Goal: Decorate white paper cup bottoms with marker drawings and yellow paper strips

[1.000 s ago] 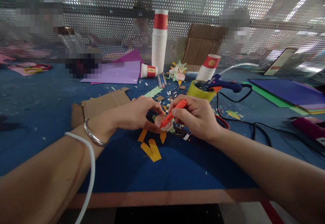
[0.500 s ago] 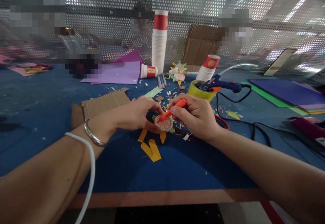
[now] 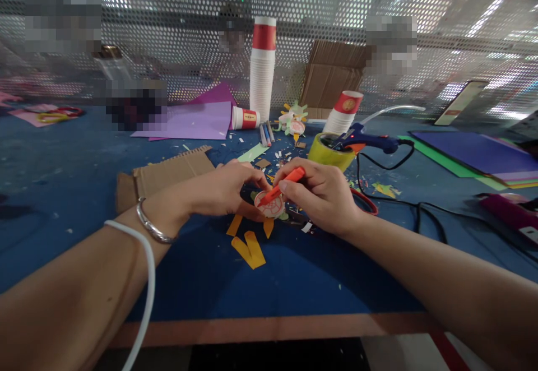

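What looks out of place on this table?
One paper cup lies on its side, while the tall cup stack beside it stands upright. Paper scraps litter the blue tabletop around the right hand, which looks untidy. No liquid spill shows.

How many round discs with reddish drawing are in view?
2: a front disc in the left hand; a back disc on the paper figure near the tall cup stack. Others may be hidden.
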A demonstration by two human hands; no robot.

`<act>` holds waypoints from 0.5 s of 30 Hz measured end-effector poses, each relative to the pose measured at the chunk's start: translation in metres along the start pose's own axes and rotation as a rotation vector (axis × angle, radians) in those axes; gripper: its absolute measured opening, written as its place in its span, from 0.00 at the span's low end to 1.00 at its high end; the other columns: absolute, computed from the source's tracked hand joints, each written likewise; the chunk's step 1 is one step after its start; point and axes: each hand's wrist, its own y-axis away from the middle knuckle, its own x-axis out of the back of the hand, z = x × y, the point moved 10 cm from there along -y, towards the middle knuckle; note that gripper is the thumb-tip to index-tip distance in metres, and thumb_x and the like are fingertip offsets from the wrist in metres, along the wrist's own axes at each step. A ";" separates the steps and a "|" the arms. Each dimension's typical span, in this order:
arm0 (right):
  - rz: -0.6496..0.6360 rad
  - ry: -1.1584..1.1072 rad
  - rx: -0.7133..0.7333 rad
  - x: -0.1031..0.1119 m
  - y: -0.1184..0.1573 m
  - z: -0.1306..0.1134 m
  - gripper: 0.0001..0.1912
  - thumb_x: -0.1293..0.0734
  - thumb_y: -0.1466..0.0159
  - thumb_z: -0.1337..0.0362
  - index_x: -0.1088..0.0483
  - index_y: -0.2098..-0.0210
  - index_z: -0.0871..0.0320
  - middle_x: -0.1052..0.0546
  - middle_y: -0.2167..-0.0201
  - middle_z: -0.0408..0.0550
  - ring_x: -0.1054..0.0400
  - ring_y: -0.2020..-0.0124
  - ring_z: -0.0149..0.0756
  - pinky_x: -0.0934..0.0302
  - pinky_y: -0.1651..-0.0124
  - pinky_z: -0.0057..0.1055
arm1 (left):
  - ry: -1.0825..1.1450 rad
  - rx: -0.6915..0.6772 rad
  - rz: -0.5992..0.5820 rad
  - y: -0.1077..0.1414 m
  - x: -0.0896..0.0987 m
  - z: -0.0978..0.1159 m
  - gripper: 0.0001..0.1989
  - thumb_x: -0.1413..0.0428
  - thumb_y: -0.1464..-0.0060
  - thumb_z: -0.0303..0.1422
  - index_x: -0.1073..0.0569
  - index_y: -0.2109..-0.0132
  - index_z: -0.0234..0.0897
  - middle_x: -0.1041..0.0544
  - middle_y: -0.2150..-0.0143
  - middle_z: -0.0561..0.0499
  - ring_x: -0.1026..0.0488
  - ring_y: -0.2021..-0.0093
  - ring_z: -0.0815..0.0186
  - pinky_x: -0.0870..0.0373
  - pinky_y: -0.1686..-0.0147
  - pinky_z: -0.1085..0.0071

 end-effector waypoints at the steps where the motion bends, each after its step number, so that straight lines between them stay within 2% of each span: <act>1: 0.001 0.001 0.003 0.000 0.000 0.000 0.05 0.36 0.39 0.69 0.28 0.69 0.59 0.26 0.74 0.42 0.34 0.75 0.27 0.40 0.71 0.27 | -0.006 0.001 0.002 0.000 0.000 0.000 0.20 0.35 0.54 0.45 0.21 0.55 0.43 0.23 0.58 0.50 0.31 0.55 0.56 0.39 0.56 0.64; 15: 0.013 0.015 0.017 0.003 0.001 -0.005 0.06 0.36 0.41 0.70 0.27 0.70 0.62 0.28 0.78 0.40 0.37 0.78 0.24 0.42 0.75 0.23 | 0.002 -0.043 0.021 -0.001 0.001 0.002 0.20 0.35 0.53 0.44 0.21 0.54 0.42 0.23 0.58 0.50 0.32 0.55 0.56 0.40 0.56 0.63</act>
